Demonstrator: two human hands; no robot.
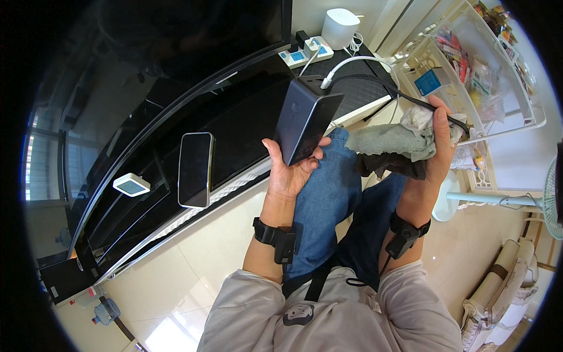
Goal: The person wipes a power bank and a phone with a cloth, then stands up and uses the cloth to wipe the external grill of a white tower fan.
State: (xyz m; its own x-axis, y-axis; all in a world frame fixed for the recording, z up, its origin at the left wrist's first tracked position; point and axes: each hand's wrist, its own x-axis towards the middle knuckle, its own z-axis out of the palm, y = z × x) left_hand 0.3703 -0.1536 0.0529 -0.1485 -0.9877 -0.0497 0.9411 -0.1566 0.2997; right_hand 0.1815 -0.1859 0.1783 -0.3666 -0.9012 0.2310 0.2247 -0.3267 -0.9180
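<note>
My left hand [292,174] grips the lower end of a dark blue-grey power bank [297,116], held tilted above the edge of the black stand. A white cable [347,64] is plugged into its top end, and a black strap [365,78] runs from that same end towards my right hand [440,145]. In my right hand are a bunched grey-green cloth [391,140], a white cloth or tissue [415,118] and a dark brown cloth [391,166]. The strap passes under my right thumb. A smartphone [195,169] with a dark screen lies left of my left hand.
A small white digital display [132,185] sits on the glossy black stand [237,127]. Behind are a power strip [308,55] and a white router-like device [340,28]. To the right stand a white shelf rack [497,88] with packets and a pale fan [492,199].
</note>
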